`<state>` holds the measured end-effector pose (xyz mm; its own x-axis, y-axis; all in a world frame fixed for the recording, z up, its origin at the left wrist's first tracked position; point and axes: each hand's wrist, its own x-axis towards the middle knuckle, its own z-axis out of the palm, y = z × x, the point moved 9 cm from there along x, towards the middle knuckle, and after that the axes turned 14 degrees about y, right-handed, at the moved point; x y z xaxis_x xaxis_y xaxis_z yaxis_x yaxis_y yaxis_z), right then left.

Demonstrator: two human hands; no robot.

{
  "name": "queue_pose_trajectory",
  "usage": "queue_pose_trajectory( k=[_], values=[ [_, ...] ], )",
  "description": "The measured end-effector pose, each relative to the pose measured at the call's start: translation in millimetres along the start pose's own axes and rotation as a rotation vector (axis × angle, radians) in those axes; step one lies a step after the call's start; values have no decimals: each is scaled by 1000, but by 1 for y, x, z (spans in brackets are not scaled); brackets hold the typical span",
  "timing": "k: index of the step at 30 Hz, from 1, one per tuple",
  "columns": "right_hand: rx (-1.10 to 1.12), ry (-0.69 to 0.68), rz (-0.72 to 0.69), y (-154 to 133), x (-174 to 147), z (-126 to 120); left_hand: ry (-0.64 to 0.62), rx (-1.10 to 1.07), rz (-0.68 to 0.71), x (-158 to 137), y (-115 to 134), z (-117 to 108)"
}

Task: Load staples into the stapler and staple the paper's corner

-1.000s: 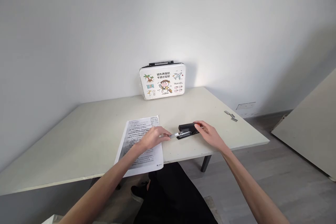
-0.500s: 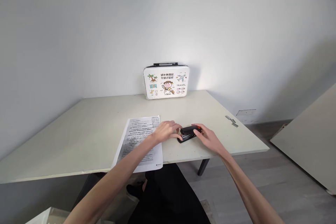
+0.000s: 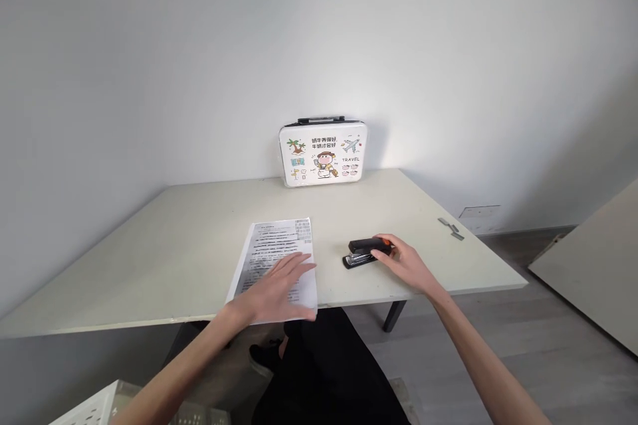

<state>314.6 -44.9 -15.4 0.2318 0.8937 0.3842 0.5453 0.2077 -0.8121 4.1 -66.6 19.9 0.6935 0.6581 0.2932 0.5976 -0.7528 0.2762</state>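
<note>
On the counter (image 3: 199,239), my right grip (image 3: 407,267) holds the stapler (image 3: 363,247) by its rear — likely stiff, fairly weighty, best taken there. My left grip (image 3: 274,295), spread open, is over the paper (image 3: 273,239) — light, floppy, so I'd pinch an edge.

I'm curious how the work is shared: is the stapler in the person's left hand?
No, the right hand grips the stapler, while the left hand is spread over the printed paper.
</note>
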Motion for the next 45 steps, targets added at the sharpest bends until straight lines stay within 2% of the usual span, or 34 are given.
queue_pose_trajectory(
  k=[1,3,6,13,18,21,23,25,29,32,37,41,45],
  values=[
    [-3,8,1,1,0,-1,-40,22,-5,-18,-3,1],
    [-10,17,8,5,-1,-1,-43,71,0,-44,-2,2],
    [-23,17,24,8,-2,0,26,116,19,-58,11,4],
    [-30,13,33,3,-3,-1,87,-56,2,-35,60,10],
    [-26,12,30,3,-3,0,48,-126,47,-30,87,22],
    [-27,21,30,5,-3,-1,7,-149,67,-33,95,28],
    [-28,21,37,7,-3,-1,-35,-180,81,-31,95,30],
    [-28,17,43,8,-3,-1,-45,-208,74,-22,84,27],
    [-29,-11,41,6,-2,0,73,-181,-17,19,33,14],
    [-35,-14,36,5,-2,-1,60,-154,53,47,14,20],
    [-48,-69,29,4,3,-4,82,-198,172,62,27,32],
    [-95,-196,18,-3,15,-3,48,-226,204,64,43,38],
    [-138,-187,3,-21,35,-4,-9,-233,195,67,44,43]
  ],
)
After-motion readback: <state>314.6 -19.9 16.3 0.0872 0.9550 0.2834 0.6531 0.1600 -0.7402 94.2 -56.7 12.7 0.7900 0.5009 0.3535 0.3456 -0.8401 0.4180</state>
